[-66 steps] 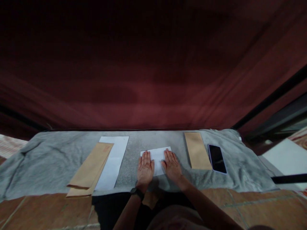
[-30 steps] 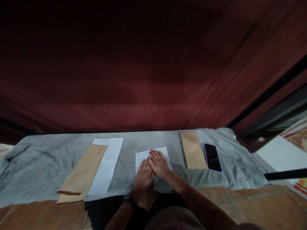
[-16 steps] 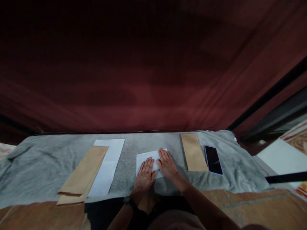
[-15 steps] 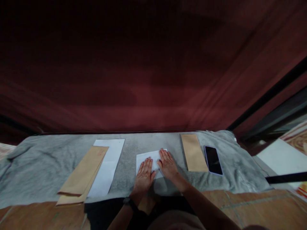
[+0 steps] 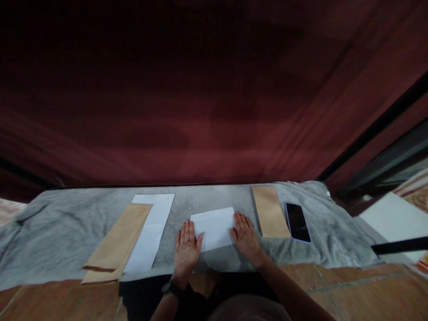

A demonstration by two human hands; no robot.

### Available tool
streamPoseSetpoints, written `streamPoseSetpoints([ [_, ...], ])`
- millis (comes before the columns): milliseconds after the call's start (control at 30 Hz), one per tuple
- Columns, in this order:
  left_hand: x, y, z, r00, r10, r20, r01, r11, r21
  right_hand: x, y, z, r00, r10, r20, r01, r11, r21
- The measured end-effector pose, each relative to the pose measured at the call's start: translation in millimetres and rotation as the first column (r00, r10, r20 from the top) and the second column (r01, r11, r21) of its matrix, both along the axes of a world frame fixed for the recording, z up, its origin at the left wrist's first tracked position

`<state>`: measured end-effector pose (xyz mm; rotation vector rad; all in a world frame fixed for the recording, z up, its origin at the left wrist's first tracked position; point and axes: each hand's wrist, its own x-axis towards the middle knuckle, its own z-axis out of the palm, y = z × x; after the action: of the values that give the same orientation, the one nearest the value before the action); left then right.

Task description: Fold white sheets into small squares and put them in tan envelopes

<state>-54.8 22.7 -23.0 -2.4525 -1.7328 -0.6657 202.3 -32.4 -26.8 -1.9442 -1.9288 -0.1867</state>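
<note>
A folded sheet of white paper [image 5: 214, 227] lies flat on the grey cloth in front of me. At its left edge rests my left hand [image 5: 187, 247], palm down, fingers stretched out and thumb by the paper's side. My right hand [image 5: 245, 235] lies flat along the right edge, fingers extended. Neither hand grips anything. To the left, brown paper envelopes [image 5: 118, 238] overlap a longer white sheet [image 5: 157, 223]. A brown envelope [image 5: 270, 211] lies to the right of my right hand.
The grey cloth [image 5: 73, 232] covers a low surface against a dark red wall [image 5: 214, 133]. A phone with a light purple case [image 5: 297, 223] lies right of the brown envelope. Dark metal bars [image 5: 374, 129] stand at the right; orange floor tiles run along the front.
Both hands have slid apart from the middle of the folded paper to its left and right edges, uncovering its surface. The envelopes and phone stay in place.
</note>
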Motion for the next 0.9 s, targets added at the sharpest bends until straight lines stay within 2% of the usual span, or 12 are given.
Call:
streamPoseSetpoints([
  [200,-1,-3,2.7,0.999,0.029,-0.023,-0.030,0.999,-0.020,-8,-8,4.3,0.997,-0.081,0.003,0.081,0.997,0.007],
  [267,0,-3,3.8,0.999,0.036,-0.032,-0.037,0.999,-0.028,-21,-13,8.0,0.999,-0.032,-0.005,0.032,0.999,0.006],
  [367,1,-3,5.4,0.998,0.036,-0.047,-0.037,0.999,-0.029,-41,-25,10.6,0.994,0.110,-0.010,-0.110,0.994,0.002],
  [433,1,-3,6.3,0.997,0.037,-0.062,-0.039,0.999,-0.029,-48,-35,9.6,0.990,0.138,-0.008,-0.138,0.990,0.006],
  [567,1,-3,7.9,0.994,0.047,-0.094,-0.051,0.998,-0.035,-38,-48,3.7,0.997,0.071,-0.018,-0.070,0.997,0.026],
  [733,0,-3,8.3,0.993,0.048,-0.112,-0.052,0.998,-0.029,-26,-52,-2.4,0.999,0.047,-0.002,-0.047,0.998,0.033],
  [833,0,-2,6.6,0.997,0.047,-0.068,-0.049,0.998,-0.027,-32,-52,-0.8,1.000,0.003,-0.008,-0.003,0.998,0.056],
  [900,1,-2,5.2,0.998,0.061,0.024,-0.059,0.997,-0.053,-39,-50,2.6,1.000,-0.005,-0.016,0.006,0.998,0.059],
])
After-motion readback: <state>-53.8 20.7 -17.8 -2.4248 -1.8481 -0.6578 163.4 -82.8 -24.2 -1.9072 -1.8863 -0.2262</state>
